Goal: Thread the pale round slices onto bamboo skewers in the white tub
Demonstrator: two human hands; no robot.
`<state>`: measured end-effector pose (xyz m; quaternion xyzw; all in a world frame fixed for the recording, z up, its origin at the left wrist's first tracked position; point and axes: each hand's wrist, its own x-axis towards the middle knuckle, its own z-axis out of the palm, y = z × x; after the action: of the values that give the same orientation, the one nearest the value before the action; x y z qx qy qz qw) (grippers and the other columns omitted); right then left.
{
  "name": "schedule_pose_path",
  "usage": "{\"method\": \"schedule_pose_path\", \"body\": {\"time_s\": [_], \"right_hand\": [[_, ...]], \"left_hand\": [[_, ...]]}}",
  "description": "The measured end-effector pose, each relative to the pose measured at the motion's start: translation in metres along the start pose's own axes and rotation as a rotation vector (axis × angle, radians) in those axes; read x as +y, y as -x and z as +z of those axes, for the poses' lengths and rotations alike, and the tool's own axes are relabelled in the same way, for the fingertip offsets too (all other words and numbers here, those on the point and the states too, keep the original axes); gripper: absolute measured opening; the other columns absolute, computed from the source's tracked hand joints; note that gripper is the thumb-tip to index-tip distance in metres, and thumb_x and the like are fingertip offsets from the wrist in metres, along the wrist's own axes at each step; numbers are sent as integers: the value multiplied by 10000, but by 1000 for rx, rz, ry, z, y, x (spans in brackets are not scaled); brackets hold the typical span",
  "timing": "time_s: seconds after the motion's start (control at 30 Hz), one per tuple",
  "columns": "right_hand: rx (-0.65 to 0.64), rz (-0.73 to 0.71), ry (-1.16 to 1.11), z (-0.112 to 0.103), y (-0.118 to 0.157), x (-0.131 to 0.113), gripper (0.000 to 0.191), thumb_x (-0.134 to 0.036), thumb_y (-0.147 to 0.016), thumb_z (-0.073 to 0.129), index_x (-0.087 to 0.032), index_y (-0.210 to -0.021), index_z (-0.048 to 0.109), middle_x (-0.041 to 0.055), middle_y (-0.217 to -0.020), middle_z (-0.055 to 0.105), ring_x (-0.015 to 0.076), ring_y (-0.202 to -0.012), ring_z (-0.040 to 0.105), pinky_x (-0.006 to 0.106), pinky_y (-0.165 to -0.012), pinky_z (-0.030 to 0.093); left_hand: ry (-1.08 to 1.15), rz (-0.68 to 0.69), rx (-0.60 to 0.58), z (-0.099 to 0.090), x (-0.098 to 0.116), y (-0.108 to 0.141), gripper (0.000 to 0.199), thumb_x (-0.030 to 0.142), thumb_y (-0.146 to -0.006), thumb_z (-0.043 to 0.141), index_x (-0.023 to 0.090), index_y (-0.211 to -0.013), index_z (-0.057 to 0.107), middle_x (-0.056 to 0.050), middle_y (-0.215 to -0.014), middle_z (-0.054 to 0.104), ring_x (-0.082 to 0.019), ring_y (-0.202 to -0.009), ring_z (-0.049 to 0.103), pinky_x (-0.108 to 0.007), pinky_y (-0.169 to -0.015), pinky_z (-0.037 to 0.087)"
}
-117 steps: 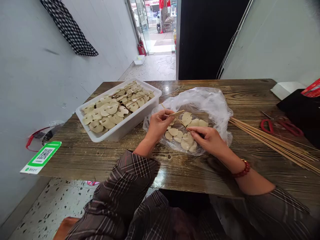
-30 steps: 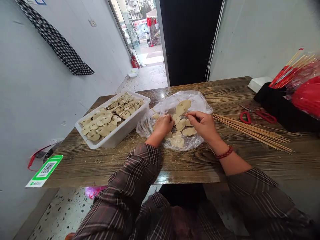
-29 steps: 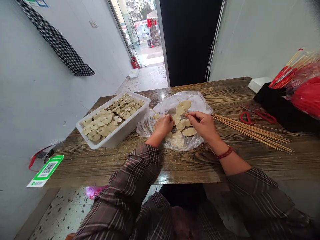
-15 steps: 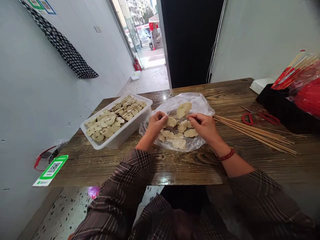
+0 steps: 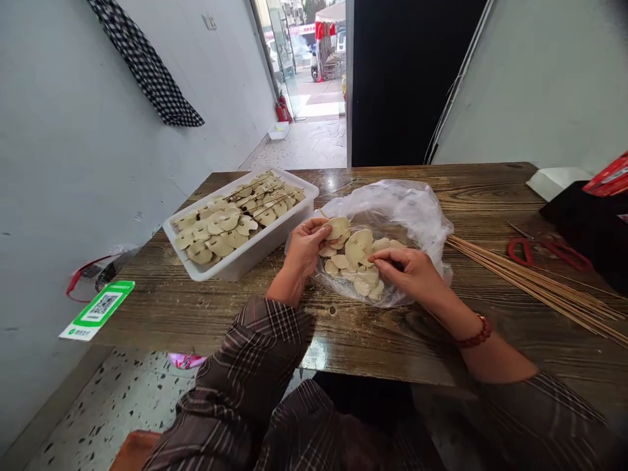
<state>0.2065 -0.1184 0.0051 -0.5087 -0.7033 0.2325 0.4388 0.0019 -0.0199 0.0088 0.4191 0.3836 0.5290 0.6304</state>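
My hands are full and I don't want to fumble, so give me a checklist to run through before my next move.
1. Left hand gripping a pale piece: ok.
2. Right hand pinching a thin stick at another piece: ok.
3. Loose pieces on the plastic bag: ok.
4. Scissors away from both hands: ok.
5. Spare room in the heaped tub: not ok, looks nearly full.
6. Firmness of either grip: cannot tell.

Thin, beige, roundish slices lie overlapping on the plastic bag. A slanted skewer pierces one.
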Motion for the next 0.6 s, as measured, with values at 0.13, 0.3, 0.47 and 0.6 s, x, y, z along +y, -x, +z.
{"method": "schedule_pose_path", "body": {"time_s": [0.13,0.3,0.47,0.6], "right_hand": [[-28,-10,32,5,5,-1,204,-234,-861,583,-197,-929,772,59,-910,790,198,-777,723,331,-720,560],[-23,-33,82,6,7,0,205,-246,-882,576,-194,-935,767,62,-909,788,199,-798,724,326,-729,555],[-19,-25,88,7,6,2,201,-242,-886,571,-192,-928,761,61,-911,789,199,-803,725,327,-739,552],[-12,-5,97,9,5,5,201,-234,-883,565,-201,-917,760,58,-902,788,199,-795,723,328,-742,553]], "left_hand": [[2,76,13,0,3,3,304,253,-575,840,157,-770,628,33,-716,639,-92,-632,598,-235,-600,566],[-11,102,9,4,4,6,267,244,-605,813,163,-762,613,39,-727,609,-84,-652,575,-230,-618,565],[-17,98,-9,8,5,9,269,253,-610,810,157,-764,611,32,-735,603,-82,-657,567,-241,-642,574],[-51,89,-16,10,4,12,255,255,-620,806,158,-756,613,23,-743,605,-90,-679,575,-253,-676,577]]}}
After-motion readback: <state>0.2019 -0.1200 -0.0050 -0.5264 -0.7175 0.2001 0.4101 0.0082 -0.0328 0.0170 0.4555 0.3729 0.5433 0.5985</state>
